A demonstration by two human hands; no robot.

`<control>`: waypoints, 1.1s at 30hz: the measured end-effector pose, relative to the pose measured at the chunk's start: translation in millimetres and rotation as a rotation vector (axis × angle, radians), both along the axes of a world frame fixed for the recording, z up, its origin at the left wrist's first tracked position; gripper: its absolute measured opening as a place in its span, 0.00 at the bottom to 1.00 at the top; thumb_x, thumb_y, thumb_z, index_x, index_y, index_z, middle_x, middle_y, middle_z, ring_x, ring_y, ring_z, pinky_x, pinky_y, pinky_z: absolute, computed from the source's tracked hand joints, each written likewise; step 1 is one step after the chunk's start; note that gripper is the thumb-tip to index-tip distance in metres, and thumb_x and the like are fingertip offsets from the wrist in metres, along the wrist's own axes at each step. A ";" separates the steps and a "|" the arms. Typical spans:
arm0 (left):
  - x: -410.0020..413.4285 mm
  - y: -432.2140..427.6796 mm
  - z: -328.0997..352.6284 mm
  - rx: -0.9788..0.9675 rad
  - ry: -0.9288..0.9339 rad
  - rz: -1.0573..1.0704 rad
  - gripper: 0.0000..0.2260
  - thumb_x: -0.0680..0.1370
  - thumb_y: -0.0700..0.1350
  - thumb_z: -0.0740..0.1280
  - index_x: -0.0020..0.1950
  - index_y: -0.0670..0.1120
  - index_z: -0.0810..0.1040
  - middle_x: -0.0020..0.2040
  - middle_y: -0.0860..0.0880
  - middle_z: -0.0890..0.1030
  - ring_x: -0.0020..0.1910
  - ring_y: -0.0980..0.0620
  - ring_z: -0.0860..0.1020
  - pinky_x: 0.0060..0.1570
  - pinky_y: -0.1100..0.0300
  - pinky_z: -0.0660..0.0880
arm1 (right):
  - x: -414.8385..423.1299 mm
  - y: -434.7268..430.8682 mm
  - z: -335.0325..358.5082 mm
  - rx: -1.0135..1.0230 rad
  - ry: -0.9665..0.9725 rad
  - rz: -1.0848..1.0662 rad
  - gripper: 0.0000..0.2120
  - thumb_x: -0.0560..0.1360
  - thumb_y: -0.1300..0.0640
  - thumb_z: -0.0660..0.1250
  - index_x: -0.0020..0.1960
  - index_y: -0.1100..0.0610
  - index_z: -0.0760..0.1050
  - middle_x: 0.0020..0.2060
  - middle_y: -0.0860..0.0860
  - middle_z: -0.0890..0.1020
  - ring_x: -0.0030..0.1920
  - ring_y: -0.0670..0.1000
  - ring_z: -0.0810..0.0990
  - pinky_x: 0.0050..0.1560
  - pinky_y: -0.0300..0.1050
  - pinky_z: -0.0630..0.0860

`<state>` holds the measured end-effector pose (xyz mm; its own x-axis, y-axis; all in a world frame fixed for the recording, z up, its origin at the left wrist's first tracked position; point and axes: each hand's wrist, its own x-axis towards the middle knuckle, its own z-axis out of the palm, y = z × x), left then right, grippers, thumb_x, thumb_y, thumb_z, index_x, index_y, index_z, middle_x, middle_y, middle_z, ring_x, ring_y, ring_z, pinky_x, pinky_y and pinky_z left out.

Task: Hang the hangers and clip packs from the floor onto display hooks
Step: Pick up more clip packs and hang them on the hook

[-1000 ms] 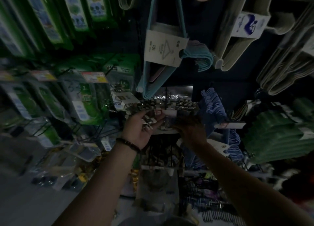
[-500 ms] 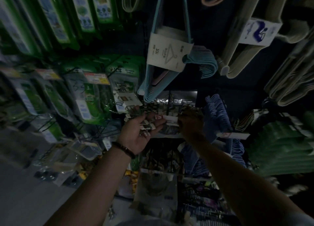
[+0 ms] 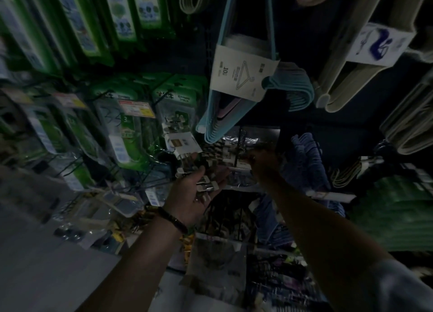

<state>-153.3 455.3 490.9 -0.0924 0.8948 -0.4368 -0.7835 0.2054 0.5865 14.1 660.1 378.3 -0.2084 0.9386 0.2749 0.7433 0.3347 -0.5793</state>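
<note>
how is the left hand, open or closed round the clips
Open: the left hand lies palm up, fingers loosely extended, and the metal clips rest on the palm, not clenched.

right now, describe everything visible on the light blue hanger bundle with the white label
The light blue hanger bundle is a stack of hangers, plastic-looking, banded by a white paper sleeve printed with a hanger outline and "10". It hangs tilted, hooks curled rightward. The left hand and right hand are below it, not touching.
</note>
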 end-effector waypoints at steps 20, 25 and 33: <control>-145.3 -104.2 -83.1 0.040 0.861 -0.202 0.17 0.75 0.56 0.72 0.53 0.44 0.88 0.45 0.33 0.86 0.42 0.31 0.85 0.44 0.37 0.82 | -61.7 -217.1 75.3 0.366 0.302 0.015 0.05 0.78 0.63 0.71 0.52 0.56 0.80 0.46 0.48 0.79 0.44 0.50 0.78 0.41 0.43 0.75; -177.6 -101.2 -86.9 0.133 1.084 -0.465 0.28 0.74 0.68 0.73 0.44 0.41 0.84 0.41 0.34 0.83 0.42 0.34 0.83 0.47 0.32 0.81 | -116.9 -227.3 62.4 0.460 -0.073 0.262 0.16 0.78 0.53 0.75 0.62 0.58 0.81 0.58 0.57 0.79 0.60 0.61 0.76 0.55 0.55 0.74; -188.0 -79.4 -65.9 0.288 1.405 -0.766 0.13 0.80 0.55 0.72 0.34 0.60 0.83 0.32 0.58 0.82 0.33 0.61 0.79 0.39 0.61 0.74 | -108.0 -226.3 59.4 0.250 -0.505 0.304 0.22 0.80 0.34 0.63 0.64 0.48 0.80 0.49 0.48 0.85 0.55 0.56 0.81 0.61 0.57 0.65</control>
<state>-341.3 375.9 425.0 0.2291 0.9490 -0.2166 0.6015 0.0369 0.7980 -93.9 433.8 437.7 -0.6161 0.7375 0.2766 0.7550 0.6531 -0.0595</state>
